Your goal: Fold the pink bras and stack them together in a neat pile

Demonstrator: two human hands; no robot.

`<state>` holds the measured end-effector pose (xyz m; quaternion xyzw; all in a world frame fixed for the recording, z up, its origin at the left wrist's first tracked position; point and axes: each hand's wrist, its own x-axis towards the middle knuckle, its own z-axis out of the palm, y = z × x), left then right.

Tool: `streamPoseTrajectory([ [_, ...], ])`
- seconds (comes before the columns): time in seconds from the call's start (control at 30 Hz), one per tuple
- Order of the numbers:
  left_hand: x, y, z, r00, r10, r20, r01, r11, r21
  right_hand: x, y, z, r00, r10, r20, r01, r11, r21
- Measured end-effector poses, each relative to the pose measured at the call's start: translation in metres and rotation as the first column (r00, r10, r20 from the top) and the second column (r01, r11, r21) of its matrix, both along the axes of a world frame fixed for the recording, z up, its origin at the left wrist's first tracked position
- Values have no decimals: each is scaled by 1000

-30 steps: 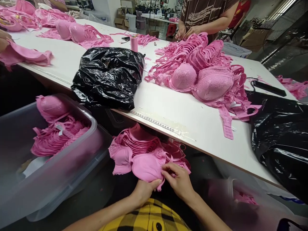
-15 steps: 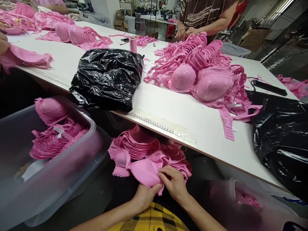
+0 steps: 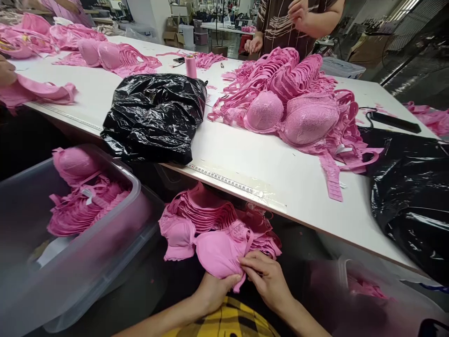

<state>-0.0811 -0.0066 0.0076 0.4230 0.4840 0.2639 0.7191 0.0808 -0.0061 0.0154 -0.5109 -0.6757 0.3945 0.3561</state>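
A pink bra (image 3: 220,252) lies across my lap with the smooth inner side of its cups facing up. My left hand (image 3: 213,290) is closed on the lower edge of the right-hand cup, thumb on top. At that cup's side edge my right hand (image 3: 264,276) pinches the fabric between thumb and fingertips; whether a thread or something else small is in the pinch cannot be made out. Behind the bra, a stack of nested pink bras (image 3: 206,210) rests on my lap, just under the table edge.
The white table (image 3: 238,154) bears a measuring tape (image 3: 224,179), a black plastic bag (image 3: 154,117), a pink thread spool (image 3: 191,68) and a bra pile (image 3: 287,103). Clear bins (image 3: 133,187) with bras flank me. Another black bag (image 3: 410,201) hangs at right. A co-worker (image 3: 287,28) stands opposite.
Both my hands and the held cup have shifted slightly right and down in view. The co-worker opposite has lifted one hand off the bra pile and drawn the hands apart.
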Motion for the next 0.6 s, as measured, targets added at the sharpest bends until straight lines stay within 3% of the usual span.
streamPoseTrajectory([
  [0.17, -2, -1, -10, 997, 22, -76, -21, 1000, 18, -14, 9, -11, 999, -42, 20, 41, 998, 55],
  [0.27, -6, 2, -4, 997, -13, -72, 15, 999, 31, -18, 11, -13, 978, -209, -31, 203, 971, -126],
  [0.33, -8, 5, 1, 999, -48, -26, 49, 998, 35, -17, 9, -12, 943, -314, -108, 262, 904, -338],
  [0.4, -8, 7, 3, 997, -70, 16, 69, 997, 47, -16, 8, -10, 917, -335, -215, 179, 830, -529],
  [0.47, -7, 7, 2, 996, -89, -11, 90, 995, 41, -16, 9, -7, 886, -302, -352, 31, 796, -605],
  [0.53, -9, 7, 0, 986, -150, -76, 150, 989, -1, -17, 11, -5, 839, -294, -457, -41, 805, -592],
  [0.6, -16, 6, 3, 962, -254, -99, 252, 967, -30, -18, 14, -5, 819, -324, -473, 3, 827, -562],
])
